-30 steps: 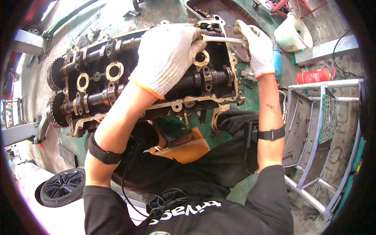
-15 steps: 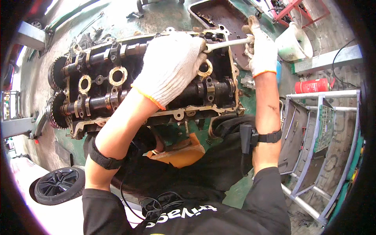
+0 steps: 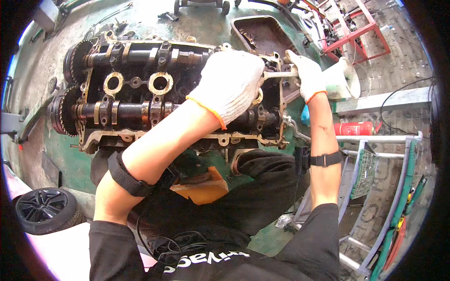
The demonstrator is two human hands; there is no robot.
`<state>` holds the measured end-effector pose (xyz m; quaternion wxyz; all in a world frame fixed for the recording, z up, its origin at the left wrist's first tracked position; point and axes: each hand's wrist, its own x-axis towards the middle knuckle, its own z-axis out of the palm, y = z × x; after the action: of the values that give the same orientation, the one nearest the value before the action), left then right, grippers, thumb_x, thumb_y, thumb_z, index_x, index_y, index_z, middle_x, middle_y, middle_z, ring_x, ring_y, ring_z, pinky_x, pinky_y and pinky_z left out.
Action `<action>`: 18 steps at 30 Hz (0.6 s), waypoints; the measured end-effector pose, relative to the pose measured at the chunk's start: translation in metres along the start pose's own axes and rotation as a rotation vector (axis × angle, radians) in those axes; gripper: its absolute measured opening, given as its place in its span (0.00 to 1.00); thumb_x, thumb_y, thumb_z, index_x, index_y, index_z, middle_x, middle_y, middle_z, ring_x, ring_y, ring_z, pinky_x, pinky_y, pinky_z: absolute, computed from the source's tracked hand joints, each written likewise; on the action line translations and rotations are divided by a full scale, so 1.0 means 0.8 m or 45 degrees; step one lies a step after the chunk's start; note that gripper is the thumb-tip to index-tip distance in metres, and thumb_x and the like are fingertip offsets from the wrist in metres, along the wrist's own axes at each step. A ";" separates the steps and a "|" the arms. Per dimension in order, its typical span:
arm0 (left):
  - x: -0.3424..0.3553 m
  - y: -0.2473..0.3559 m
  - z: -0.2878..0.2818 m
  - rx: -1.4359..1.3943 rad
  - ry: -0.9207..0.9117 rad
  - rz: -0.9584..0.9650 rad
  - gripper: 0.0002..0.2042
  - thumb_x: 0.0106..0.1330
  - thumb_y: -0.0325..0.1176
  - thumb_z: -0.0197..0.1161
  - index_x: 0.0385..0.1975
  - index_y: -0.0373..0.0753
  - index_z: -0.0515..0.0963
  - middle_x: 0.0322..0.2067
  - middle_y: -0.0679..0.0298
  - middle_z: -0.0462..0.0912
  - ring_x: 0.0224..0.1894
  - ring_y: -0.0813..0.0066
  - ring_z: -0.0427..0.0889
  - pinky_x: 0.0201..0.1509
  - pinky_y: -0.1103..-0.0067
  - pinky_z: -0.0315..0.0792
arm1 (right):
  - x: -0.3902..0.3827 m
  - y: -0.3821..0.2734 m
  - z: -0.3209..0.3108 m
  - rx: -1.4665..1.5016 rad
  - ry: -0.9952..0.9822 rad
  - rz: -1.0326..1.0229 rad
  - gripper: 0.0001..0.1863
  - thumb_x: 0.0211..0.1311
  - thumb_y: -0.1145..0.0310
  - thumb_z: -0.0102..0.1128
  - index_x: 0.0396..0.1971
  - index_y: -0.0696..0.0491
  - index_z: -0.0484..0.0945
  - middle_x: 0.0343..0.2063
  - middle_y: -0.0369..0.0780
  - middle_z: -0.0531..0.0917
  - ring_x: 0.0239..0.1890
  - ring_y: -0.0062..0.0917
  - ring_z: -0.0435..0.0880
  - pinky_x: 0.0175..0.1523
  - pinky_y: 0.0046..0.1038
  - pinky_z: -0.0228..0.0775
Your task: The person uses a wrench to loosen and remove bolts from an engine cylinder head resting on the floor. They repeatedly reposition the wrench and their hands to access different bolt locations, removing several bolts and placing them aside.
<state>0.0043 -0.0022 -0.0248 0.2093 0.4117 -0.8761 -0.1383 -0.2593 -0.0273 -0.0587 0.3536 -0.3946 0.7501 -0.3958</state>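
Observation:
A silver wrench point(image 3: 282, 74) lies almost level across the right end of a cylinder head point(image 3: 123, 134) with dark, oily camshafts. My left hand point(image 3: 230, 83), in a white knit glove with an orange cuff, is curled over the wrench's left end; its fingertips are mostly hidden. At the wrench's other end, my gloved right hand point(image 3: 309, 77) is closed round the shaft, just past the cylinder head's right edge. Whatever the wrench's left end sits on is covered by my left hand.
Beyond the cylinder head sits a dark drip tray point(image 3: 260, 33). To the right stand a white bucket point(image 3: 344, 79), a red fire extinguisher point(image 3: 354, 129) and a metal rack point(image 3: 370, 139). A wheel point(image 3: 46, 210) lies at lower left, and an orange-yellow piece point(image 3: 201, 187) shows between my legs.
The wrench's right end has swung toward me with my right hand, from slanting away to nearly level. My left hand stays on its left end. The whole view has shifted somewhat.

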 end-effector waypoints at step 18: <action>-0.037 -0.019 -0.185 -0.773 0.397 -0.495 0.15 0.73 0.36 0.59 0.45 0.29 0.85 0.28 0.55 0.87 0.28 0.71 0.83 0.37 0.74 0.76 | 0.061 -0.098 0.147 -0.727 0.162 -0.665 0.22 0.64 0.48 0.61 0.36 0.55 0.87 0.36 0.47 0.89 0.43 0.42 0.88 0.54 0.38 0.76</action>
<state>0.1028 0.0012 0.0910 0.4222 0.5054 -0.6586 -0.3640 -0.1568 -0.1361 -0.0524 0.0698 -0.6295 0.7246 -0.2716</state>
